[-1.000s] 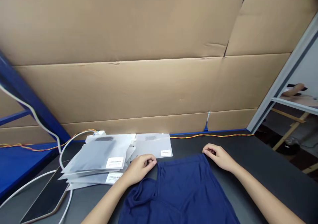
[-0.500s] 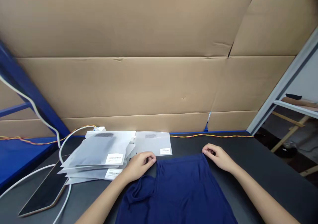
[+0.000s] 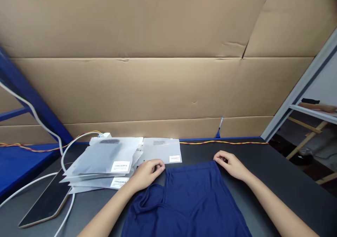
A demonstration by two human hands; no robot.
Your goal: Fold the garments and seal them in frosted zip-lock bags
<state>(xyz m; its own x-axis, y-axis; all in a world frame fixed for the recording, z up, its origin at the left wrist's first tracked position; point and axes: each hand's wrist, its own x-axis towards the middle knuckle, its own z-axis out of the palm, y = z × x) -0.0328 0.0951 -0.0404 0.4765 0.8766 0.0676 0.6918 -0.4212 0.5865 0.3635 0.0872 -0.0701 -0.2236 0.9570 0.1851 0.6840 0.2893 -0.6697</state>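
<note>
Pinching corners, left hand [image 3: 149,174] and right hand [image 3: 231,164] are holding the navy garment [image 3: 193,198], far edge straightened, left side unsmoothed.

A dark navy garment [image 3: 195,198] of soft, thin cloth with a faint sheen lies spread on the black table [image 3: 284,174], its lower part running out of view. The far edge is straight and banded, each end pinched in the fingers [image 3: 161,167] of a hand. The body widens toward the near side. On the left a narrow, strap-like loop lies in bunched folds; soft creases cross the middle.
</note>
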